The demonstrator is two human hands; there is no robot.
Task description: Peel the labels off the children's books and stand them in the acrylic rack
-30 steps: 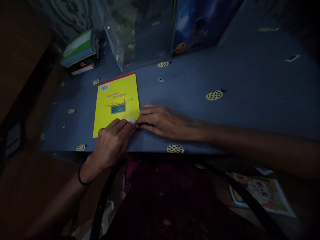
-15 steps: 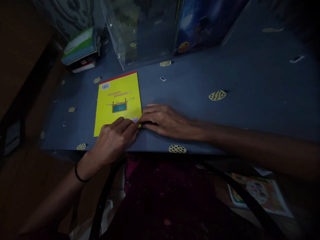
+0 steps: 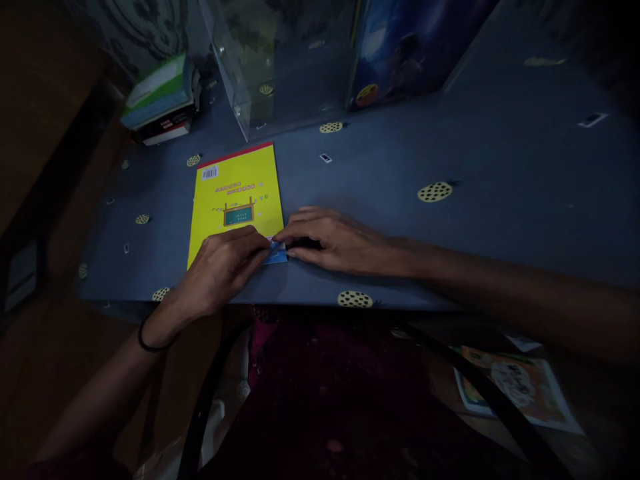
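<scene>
Yellow booklet (image 3: 235,177), lying left of centre on the broad blue-grey, pineapple-printed worktop (image 3: 375,180)! A clear holder (image 3: 300,80) stands at the top of the frame, a stack of books (image 3: 163,97) at upper left, an orange-covered book (image 3: 520,387) below the edge at lower right. Now the hands: right hand (image 3: 335,240), thumb and fingers narrowly parted at the booklet's lower-right corner; left hand (image 3: 220,270), fingers bent, over its lower edge. Either one pinching? Can't tell. Between the fingertips, a blue sliver (image 3: 277,255).
</scene>
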